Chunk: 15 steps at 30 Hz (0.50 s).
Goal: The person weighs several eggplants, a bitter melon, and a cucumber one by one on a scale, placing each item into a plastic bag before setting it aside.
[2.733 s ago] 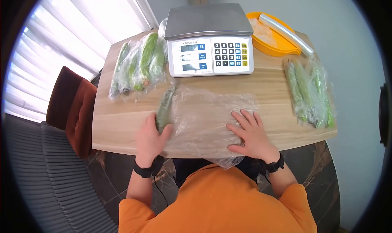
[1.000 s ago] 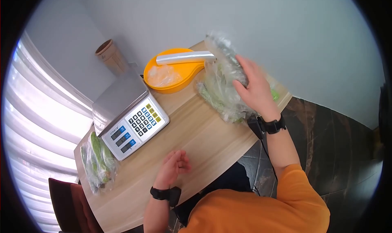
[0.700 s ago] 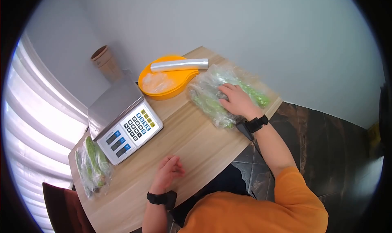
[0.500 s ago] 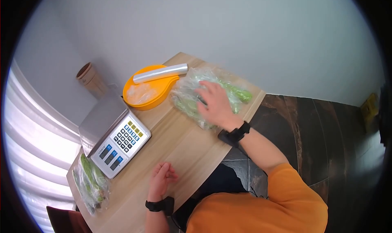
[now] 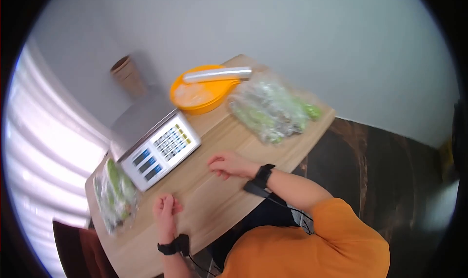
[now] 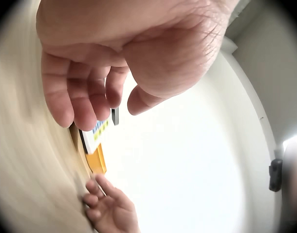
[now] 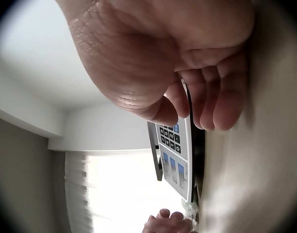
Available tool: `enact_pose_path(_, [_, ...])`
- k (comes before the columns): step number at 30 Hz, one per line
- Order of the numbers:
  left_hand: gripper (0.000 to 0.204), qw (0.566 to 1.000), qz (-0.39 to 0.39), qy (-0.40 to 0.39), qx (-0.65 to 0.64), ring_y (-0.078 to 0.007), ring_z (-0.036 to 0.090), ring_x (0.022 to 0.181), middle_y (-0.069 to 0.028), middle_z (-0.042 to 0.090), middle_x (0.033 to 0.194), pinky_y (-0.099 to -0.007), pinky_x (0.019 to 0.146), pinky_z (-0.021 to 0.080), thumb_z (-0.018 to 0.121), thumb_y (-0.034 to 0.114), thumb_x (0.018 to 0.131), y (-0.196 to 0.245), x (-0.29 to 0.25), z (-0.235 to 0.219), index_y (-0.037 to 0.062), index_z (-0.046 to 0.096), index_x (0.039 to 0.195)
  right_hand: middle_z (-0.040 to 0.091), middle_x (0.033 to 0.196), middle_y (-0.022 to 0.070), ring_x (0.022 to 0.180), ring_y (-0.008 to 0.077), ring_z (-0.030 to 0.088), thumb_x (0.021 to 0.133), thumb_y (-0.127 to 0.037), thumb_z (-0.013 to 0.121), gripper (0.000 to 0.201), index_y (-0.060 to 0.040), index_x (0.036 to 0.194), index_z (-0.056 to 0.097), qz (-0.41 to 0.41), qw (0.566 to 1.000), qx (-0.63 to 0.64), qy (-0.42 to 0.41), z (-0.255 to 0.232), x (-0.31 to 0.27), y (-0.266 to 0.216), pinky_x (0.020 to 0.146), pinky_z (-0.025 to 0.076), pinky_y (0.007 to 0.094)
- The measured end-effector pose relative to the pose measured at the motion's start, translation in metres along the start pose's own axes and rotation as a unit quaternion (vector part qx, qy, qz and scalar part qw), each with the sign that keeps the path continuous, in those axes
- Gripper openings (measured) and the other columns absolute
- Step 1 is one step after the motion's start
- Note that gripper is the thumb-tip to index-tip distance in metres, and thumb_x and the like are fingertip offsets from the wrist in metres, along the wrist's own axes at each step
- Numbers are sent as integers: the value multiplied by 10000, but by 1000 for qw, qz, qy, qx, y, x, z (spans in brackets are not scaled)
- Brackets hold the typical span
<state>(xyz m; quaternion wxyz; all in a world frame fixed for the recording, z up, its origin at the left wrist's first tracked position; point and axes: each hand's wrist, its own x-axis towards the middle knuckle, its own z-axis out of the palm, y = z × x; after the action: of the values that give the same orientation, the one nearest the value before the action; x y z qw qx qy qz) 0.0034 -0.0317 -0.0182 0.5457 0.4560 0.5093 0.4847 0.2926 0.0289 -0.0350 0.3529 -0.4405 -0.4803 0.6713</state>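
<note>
My left hand [image 5: 167, 214] is over the front left part of the wooden table, fingers loosely curled and holding nothing. In the left wrist view no object lies between its fingers [image 6: 83, 94]. The right hand [image 5: 231, 164] hovers near the table's middle, also loosely bent; its palm side [image 7: 153, 53] shows nothing gripped. Long green vegetables in clear plastic bags [image 5: 268, 107] lie at the right end of the table, beyond the right hand. Another bagged bunch of green vegetables [image 5: 116, 195] lies at the left end, past the left hand.
A digital scale [image 5: 158, 149] with a keypad stands behind the hands. Beside it is an orange tray [image 5: 207, 106] holding crumpled clear plastic and a roll of plastic film [image 5: 217, 75]. A brown pot-like vessel [image 5: 129, 76] stands behind the scale. A dark red chair [image 5: 80, 251] is at the left.
My right hand has laid a bagged vegetable on the right-hand group, let go and drawn back toward the table's middle. The head view has turned right since the oldest frame.
</note>
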Motion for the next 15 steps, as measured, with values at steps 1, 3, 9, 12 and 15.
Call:
enact_pose_path(1, [116,997,41,43,40,-99,560,648,-29,572,751,-235,587,479,570,160,941,7,-2,-17,46,562,922,622,837,33,721,84,597,897,-202,612,264,-29,1095,597,1,1000,-21,-10,-3,2,3,568,525,242])
enact_pose_path(3, [107,953,166,176,184,-103,533,663,-22,556,741,-243,603,445,592,128,917,7,2,-58,27,570,890,632,860,45,734,96,607,899,-185,611,248,-26,1089,598,3,999,-43,-21,-5,2,-1,583,537,242])
enact_pose_path(9, [164,676,309,426,515,-311,555,855,-135,569,939,-421,729,450,620,115,811,26,19,-139,37,585,950,644,954,80,759,139,622,915,-120,563,229,-24,1123,565,-28,996,81,-24,-14,8,9,628,564,303])
enact_pose_path(12, [240,697,240,398,546,-361,556,962,-153,581,1028,-451,811,452,614,162,805,22,38,-155,45,588,1014,642,951,87,765,147,625,919,-95,555,209,-34,1118,567,-40,989,136,-35,-19,7,13,634,568,319])
enact_pose_path(15, [302,724,117,351,582,-372,559,1026,-167,590,1078,-439,862,459,592,211,814,24,58,-152,49,587,1069,641,955,92,779,149,626,919,-87,553,210,-34,1123,563,-46,988,141,-38,-19,6,13,641,569,317])
